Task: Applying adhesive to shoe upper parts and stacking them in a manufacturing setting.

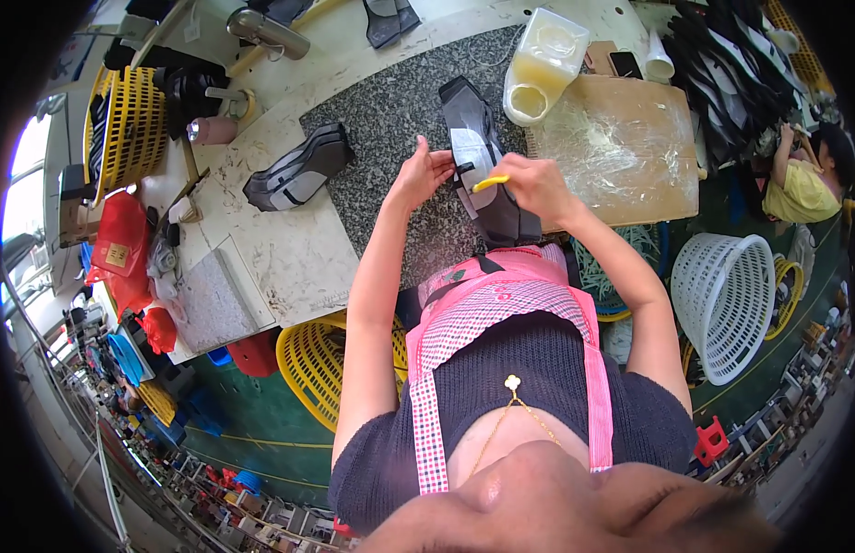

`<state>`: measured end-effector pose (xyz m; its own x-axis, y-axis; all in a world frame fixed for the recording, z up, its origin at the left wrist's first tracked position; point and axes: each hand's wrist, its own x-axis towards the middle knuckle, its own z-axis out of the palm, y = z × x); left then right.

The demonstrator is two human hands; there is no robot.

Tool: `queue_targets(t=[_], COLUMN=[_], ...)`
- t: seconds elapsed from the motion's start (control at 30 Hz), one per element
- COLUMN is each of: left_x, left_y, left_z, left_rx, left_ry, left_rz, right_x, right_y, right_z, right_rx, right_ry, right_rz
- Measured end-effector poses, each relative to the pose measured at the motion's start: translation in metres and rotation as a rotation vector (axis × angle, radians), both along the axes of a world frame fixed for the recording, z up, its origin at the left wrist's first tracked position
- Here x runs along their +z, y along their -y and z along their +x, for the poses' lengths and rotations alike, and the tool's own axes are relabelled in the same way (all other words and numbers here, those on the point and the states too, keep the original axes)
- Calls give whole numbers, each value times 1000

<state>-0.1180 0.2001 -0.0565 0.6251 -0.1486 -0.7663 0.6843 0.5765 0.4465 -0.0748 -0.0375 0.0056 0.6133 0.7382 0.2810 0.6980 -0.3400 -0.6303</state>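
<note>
A long grey-and-black sewn piece (473, 152), like a shoe or boot upper, lies lengthwise in front of me on the speckled dark slab (390, 120). My right hand (530, 187) is closed around a slim yellow-handled tool (491, 183) over the middle of this piece. The tool's working end is too small to make out. Beside the piece's left edge is my left hand (424, 175), fingers spread and holding nothing. A similar grey-and-black piece (300, 168) rests farther left, across the slab's edge.
A cut plastic jug (549, 60) with yellowish contents stands beyond my right hand, beside a smeared cardboard sheet (621, 147). Black pieces (722, 78) are heaped far right, near a person in yellow (801, 189). A white basket (722, 304) and a yellow basket (312, 364) stand below table height.
</note>
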Motion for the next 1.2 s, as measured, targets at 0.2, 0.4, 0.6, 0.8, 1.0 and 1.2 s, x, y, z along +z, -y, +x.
queue_targets(t=[0.2, 0.4, 0.6, 0.8, 1.0, 1.2], left_x=[-4, -8, -3, 15, 48, 26], left_y=[-1, -4, 1, 5, 15, -80], left_z=[2, 4, -15, -61, -96, -152], left_rx=[-137, -252, -140, -203, 237, 898], left_ry=[159, 177, 320, 469, 411, 506], left_rz=[76, 169, 74, 385, 184, 154], right_x=[-39, -51, -11, -4, 0, 5], right_y=[20, 85, 15, 3, -6, 1], right_z=[-16, -64, -20, -1, 2, -1], right_rx=[-367, -235, -539, -335, -305, -285], right_ry=[-309, -368, -262, -56, -1, -28], right_rz=[341, 157, 245, 0, -106, -75])
